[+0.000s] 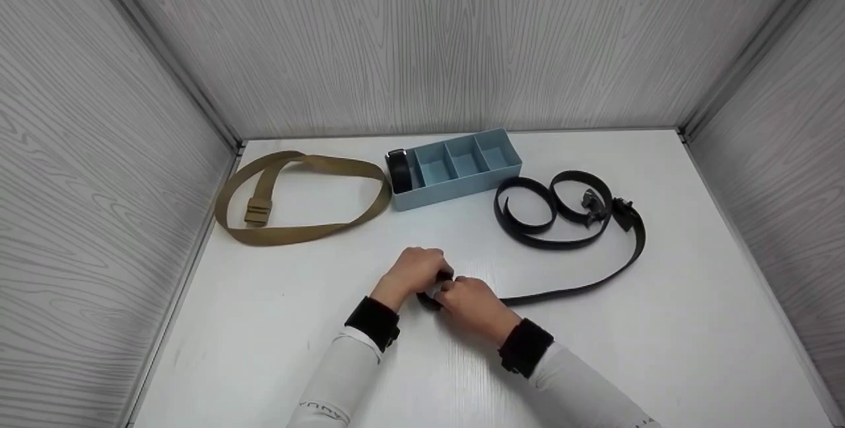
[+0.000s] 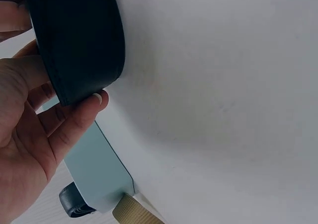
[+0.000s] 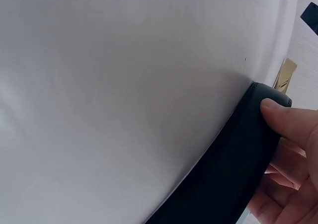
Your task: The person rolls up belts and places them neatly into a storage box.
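Observation:
Both hands meet at the front middle of the white table (image 1: 330, 322) on a black belt (image 1: 574, 289). My left hand (image 1: 422, 268) grips its rolled-up end (image 2: 79, 35), fingers curled round the coil. My right hand (image 1: 462, 292) pinches the same coil, its thumb (image 3: 285, 119) pressed on the strap (image 3: 233, 179). From the hands the belt's loose length trails right along the table and ends in loops with a dark buckle (image 1: 594, 203) at the back right.
A light blue divided tray (image 1: 508, 165) stands at the back middle, with another rolled black belt (image 1: 398, 170) in its leftmost compartment. A tan webbing belt (image 1: 304, 233) lies in a loop at the back left. Grey wood-grain walls close three sides.

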`<action>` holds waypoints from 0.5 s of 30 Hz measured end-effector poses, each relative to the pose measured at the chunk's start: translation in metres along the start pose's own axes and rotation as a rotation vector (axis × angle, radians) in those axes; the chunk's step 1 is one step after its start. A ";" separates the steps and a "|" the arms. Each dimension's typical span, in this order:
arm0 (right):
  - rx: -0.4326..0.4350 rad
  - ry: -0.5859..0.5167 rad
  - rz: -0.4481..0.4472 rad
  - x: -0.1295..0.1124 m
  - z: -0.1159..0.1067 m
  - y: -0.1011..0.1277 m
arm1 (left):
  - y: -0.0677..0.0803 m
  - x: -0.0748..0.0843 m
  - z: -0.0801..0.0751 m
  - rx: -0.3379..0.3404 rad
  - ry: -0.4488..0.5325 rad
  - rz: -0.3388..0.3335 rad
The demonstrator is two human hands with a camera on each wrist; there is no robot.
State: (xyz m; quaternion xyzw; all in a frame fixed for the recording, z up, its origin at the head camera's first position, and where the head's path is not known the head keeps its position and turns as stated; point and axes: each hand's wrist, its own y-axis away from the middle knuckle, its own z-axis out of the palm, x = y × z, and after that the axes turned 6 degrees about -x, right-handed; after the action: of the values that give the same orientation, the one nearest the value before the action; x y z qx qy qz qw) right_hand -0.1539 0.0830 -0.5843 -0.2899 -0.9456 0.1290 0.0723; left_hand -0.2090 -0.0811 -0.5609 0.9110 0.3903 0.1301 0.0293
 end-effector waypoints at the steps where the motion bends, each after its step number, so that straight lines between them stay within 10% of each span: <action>1: -0.009 0.004 0.001 0.000 0.000 0.000 | 0.001 0.000 0.001 0.003 0.005 -0.004; 6: -0.040 0.010 0.009 -0.003 -0.001 -0.001 | 0.008 -0.001 0.007 0.049 0.055 -0.096; 15: -0.045 0.038 0.061 -0.005 0.002 -0.003 | 0.016 0.011 0.008 0.073 0.219 -0.485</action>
State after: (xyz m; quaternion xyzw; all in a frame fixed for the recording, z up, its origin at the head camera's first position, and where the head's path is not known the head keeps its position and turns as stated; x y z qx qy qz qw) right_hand -0.1519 0.0776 -0.5854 -0.3226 -0.9374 0.1043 0.0796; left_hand -0.1881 -0.0841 -0.5642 0.7717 0.6026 0.2028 -0.0155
